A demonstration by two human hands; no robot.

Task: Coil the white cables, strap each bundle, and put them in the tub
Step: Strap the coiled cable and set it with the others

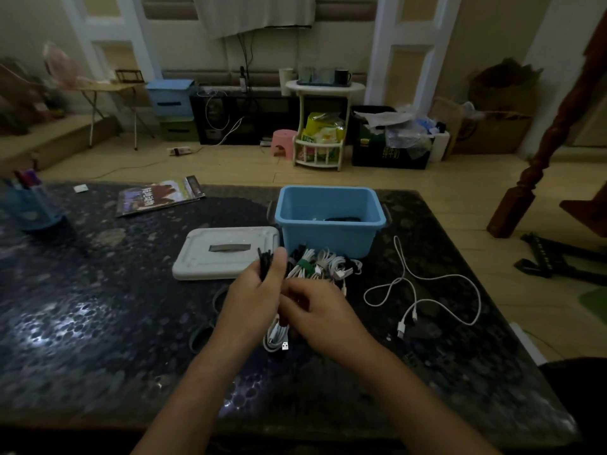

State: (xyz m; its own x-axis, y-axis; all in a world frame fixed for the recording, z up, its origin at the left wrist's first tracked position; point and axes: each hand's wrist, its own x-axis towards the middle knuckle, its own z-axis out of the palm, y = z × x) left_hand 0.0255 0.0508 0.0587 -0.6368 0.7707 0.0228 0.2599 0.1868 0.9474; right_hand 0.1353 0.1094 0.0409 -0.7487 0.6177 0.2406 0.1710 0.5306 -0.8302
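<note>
My left hand (254,290) is closed around a bunch of black straps (264,261) that stick up above its fingers. My right hand (323,311) is curled beside it, fingers touching a coiled white cable (277,338) that hangs below both hands with its USB plug showing. Just behind the hands lies a pile of strapped white cable bundles (323,264), right in front of the blue tub (330,218). Something dark lies at the bottom of the tub. A loose white cable (423,290) sprawls uncoiled on the table to the right.
The tub's white lid (226,252) lies flat left of the tub. A magazine (161,197) rests at the back left, and a blue pen holder (28,205) stands at the far left edge. The dark patterned table (98,323) ends on the right near a wooden post (542,152).
</note>
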